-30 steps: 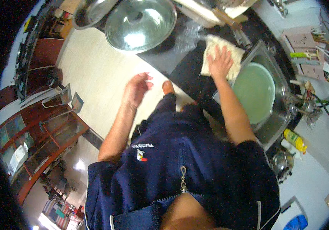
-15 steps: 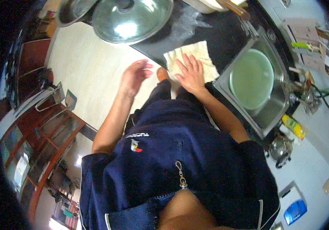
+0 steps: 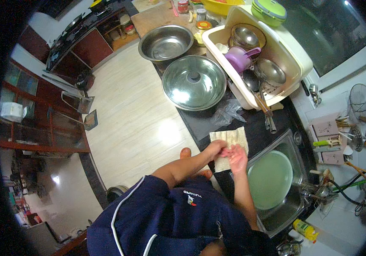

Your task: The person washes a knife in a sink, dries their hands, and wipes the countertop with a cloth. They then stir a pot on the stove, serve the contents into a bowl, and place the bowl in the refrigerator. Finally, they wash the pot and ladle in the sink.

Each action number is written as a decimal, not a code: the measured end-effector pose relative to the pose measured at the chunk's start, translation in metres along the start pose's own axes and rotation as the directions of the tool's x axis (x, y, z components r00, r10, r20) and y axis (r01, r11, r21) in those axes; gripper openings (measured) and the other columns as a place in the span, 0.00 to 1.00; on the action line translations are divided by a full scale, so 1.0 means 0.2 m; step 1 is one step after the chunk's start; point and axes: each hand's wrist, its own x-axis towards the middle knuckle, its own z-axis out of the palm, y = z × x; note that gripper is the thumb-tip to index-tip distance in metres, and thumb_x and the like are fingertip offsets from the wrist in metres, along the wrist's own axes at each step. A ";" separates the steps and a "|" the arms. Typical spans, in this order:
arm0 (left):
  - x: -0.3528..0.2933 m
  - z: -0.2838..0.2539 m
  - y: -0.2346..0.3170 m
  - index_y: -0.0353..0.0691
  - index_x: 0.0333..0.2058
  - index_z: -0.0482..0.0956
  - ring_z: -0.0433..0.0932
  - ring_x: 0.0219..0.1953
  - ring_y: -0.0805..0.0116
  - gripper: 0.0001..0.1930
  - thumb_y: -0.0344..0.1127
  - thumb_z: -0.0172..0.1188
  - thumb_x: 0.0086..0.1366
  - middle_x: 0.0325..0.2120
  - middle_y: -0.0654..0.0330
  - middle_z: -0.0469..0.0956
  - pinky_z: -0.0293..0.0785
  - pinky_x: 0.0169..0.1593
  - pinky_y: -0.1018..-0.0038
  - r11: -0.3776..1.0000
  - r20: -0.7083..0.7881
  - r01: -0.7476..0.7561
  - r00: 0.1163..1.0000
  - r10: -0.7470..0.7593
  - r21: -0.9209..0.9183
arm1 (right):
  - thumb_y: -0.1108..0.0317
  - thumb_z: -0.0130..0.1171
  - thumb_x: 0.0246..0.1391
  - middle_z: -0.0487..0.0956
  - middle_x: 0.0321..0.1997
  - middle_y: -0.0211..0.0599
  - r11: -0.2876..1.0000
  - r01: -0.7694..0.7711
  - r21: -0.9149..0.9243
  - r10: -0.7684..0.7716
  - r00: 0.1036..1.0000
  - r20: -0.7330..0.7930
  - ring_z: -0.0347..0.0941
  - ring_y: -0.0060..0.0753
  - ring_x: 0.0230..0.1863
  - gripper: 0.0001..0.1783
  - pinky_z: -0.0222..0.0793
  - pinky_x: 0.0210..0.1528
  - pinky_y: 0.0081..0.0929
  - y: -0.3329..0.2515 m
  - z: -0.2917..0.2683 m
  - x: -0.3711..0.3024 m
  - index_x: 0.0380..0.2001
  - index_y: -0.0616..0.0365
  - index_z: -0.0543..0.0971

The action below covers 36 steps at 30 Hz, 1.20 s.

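My left hand and my right hand meet above a cream cloth at the counter's front edge. The right palm is turned partly upward, its fingers apart and slightly bent, with nothing seen in it. Where the left fingers touch the right hand, they overlap and blur, so their closure is unclear. The cloth lies flat, partly covered by both hands. Just right of them, a pale green basin of cloudy water sits in the steel sink.
Beyond the cloth are a crumpled plastic bag, a glass-lidded pan and a steel bowl. A cream dish tub holds a purple pot and several utensils. A yellow bottle stands beside the sink.
My right hand has lifted off the cloth and turned its palm up. My left hand has moved right to meet it. The view has swung, showing more of the far counter.
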 end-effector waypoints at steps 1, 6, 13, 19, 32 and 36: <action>0.01 0.00 -0.03 0.37 0.39 0.67 0.77 0.25 0.67 0.10 0.34 0.43 0.62 0.29 0.55 0.76 0.74 0.25 0.76 1.000 -0.004 -0.004 1.000 0.004 0.017 | 0.55 0.46 0.52 0.70 0.45 0.40 0.999 -0.028 -0.019 0.026 0.997 -0.069 0.69 0.37 0.40 0.20 0.64 0.44 0.32 -0.03 -0.06 0.00 0.45 0.56 0.66; 0.02 -0.03 -0.09 0.40 0.41 0.63 0.77 0.29 0.67 0.09 0.32 0.43 0.61 0.31 0.55 0.75 0.72 0.29 0.76 0.998 -0.046 -0.068 0.997 0.068 0.004 | 0.52 0.43 0.53 0.69 0.48 0.41 0.936 -0.090 -0.339 0.033 0.985 -0.169 0.66 0.37 0.47 0.25 0.62 0.46 0.30 -0.21 -0.13 0.01 0.48 0.57 0.64; -0.05 0.02 -0.15 0.42 0.38 0.63 0.76 0.26 0.69 0.09 0.32 0.47 0.58 0.28 0.56 0.75 0.71 0.27 0.76 0.994 -0.240 -0.113 0.965 0.110 -0.002 | 0.57 0.50 0.49 0.70 0.47 0.40 0.975 -0.126 -0.185 0.127 0.992 -0.009 0.68 0.38 0.45 0.23 0.62 0.44 0.30 -0.18 -0.12 -0.10 0.46 0.58 0.64; -0.17 -0.02 -0.13 0.43 0.32 0.66 0.73 0.20 0.72 0.05 0.33 0.45 0.56 0.24 0.61 0.74 0.68 0.22 0.76 0.990 -0.321 -0.136 0.937 0.135 0.021 | 0.60 0.49 0.51 0.73 0.40 0.38 0.797 -0.016 -0.603 -0.149 0.964 -0.222 0.69 0.31 0.38 0.15 0.63 0.40 0.28 -0.17 -0.07 -0.12 0.39 0.57 0.69; -0.78 -0.71 -0.15 0.37 0.36 0.68 0.72 0.22 0.67 0.09 0.34 0.46 0.58 0.24 0.56 0.73 0.69 0.24 0.74 0.970 -0.494 -0.149 0.869 0.035 -0.193 | 0.58 0.46 0.53 0.75 0.31 0.36 0.843 -0.138 -0.521 -0.006 0.964 -0.266 0.71 0.25 0.27 0.14 0.67 0.28 0.20 -0.16 -0.20 -0.46 0.34 0.58 0.70; -0.90 -0.78 -0.09 0.36 0.36 0.67 0.72 0.23 0.65 0.09 0.33 0.45 0.58 0.25 0.54 0.73 0.68 0.24 0.74 0.958 -0.548 -0.182 0.836 0.033 -0.221 | 0.60 0.45 0.54 0.75 0.31 0.38 0.789 -0.132 -0.600 -0.025 0.969 -0.246 0.72 0.28 0.28 0.13 0.68 0.28 0.21 -0.05 0.02 -0.40 0.34 0.59 0.70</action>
